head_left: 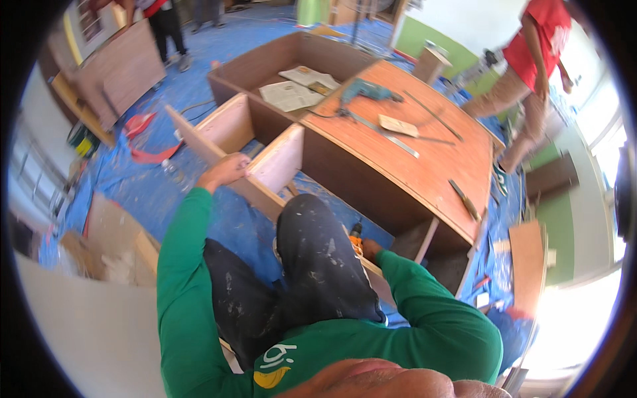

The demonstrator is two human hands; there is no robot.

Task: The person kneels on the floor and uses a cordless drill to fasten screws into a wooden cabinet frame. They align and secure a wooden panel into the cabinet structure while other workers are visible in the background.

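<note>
My left hand (229,170) grips the edge of a long wooden board (264,198), beside a pale upright divider panel (277,161). The board and its dividers form an open, compartmented wooden frame alongside the brown cabinet (358,174). Low on the right, inside the frame, my right hand (372,250) is closed around an orange and black power drill (357,240). Part of the drill and most of those fingers are hidden by my knee and the board. My knee (312,229), in dark paint-spotted trousers, sits between my two hands.
On the cabinet's reddish top lie a teal corded drill (368,91), a metal ruler (398,144), a wood piece (398,125) and a chisel-like hand tool (464,199). Newspapers (290,97) lie in the open box behind. A person in red (541,46) stands right; blue sheeting (139,189) covers the floor.
</note>
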